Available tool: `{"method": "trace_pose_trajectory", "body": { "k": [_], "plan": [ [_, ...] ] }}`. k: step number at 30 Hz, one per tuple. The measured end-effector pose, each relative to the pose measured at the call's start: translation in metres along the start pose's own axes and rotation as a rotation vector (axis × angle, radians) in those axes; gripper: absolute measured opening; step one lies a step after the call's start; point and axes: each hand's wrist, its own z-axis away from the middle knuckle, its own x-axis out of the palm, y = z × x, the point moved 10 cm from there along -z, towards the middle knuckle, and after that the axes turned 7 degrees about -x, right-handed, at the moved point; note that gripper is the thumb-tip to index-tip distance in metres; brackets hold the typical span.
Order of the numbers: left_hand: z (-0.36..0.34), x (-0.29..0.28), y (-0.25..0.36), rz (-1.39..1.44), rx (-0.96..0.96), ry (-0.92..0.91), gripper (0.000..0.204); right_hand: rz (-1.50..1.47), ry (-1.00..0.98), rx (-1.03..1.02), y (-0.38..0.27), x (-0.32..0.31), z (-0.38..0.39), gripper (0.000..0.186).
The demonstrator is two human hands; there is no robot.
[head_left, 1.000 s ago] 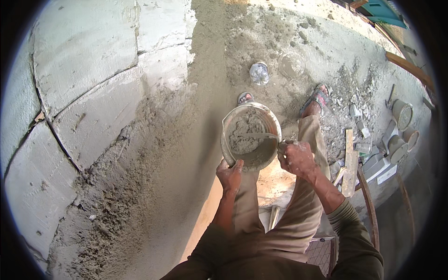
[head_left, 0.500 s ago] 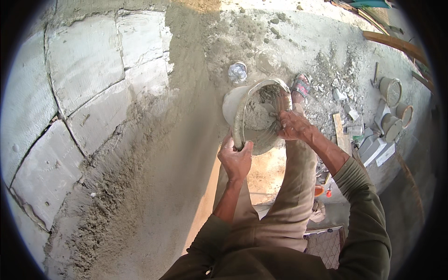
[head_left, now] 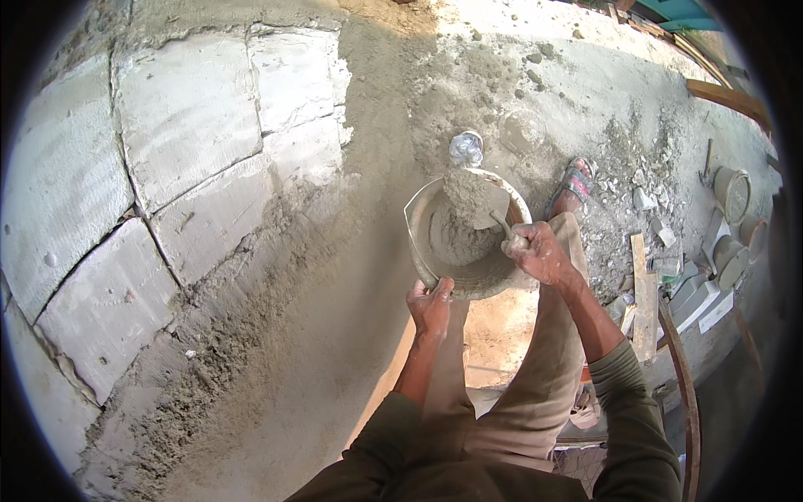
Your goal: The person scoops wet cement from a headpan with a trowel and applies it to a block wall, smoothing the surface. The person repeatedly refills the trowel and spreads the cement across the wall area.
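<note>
My left hand [head_left: 431, 305] grips the near-left rim of a mud-stained bucket [head_left: 481, 283], which holds grey wet mortar [head_left: 460, 244]. My right hand [head_left: 542, 251], spattered with grey, is closed round the handle of a trowel [head_left: 517, 240]. A heaped lump of mortar [head_left: 468, 192] rides on the trowel's blade over the far half of the bucket and hides much of the blade. The bucket is in front of my legs, its opening facing up.
A white block wall [head_left: 184, 109] with cracked joints and rough mortar fills the left. A crumpled clear plastic container [head_left: 466, 149] stands beyond the bucket. On the right lie rubble [head_left: 642, 199], a wooden board [head_left: 644, 301], white offcuts [head_left: 698, 309], several buckets [head_left: 733, 194] and a curved timber [head_left: 719, 96].
The bucket tipped rightward half a second ago and now faces up again. The trowel has risen from inside it with a lump of mortar on its blade.
</note>
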Motion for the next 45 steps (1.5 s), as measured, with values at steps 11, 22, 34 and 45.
{"method": "trace_pose_trajectory", "body": {
  "k": [11,22,34,45],
  "plan": [
    [-0.019,-0.110,-0.056,-0.073,-0.173,0.162,0.019,0.156,1.096,-0.180,-0.024,-0.114,-0.118,0.025],
    [-0.043,-0.140,-0.079,-0.173,0.049,0.273,0.013,0.198,0.151,-0.212,0.000,0.149,-0.124,0.028],
    [0.017,-0.018,0.033,-0.395,0.241,0.117,0.024,1.288,-0.331,-0.228,0.038,0.087,-0.014,0.016],
    [0.020,-0.003,0.025,-0.013,0.101,-0.098,0.010,0.948,-0.242,-0.086,-0.007,0.033,0.057,0.026]
  ]
}}
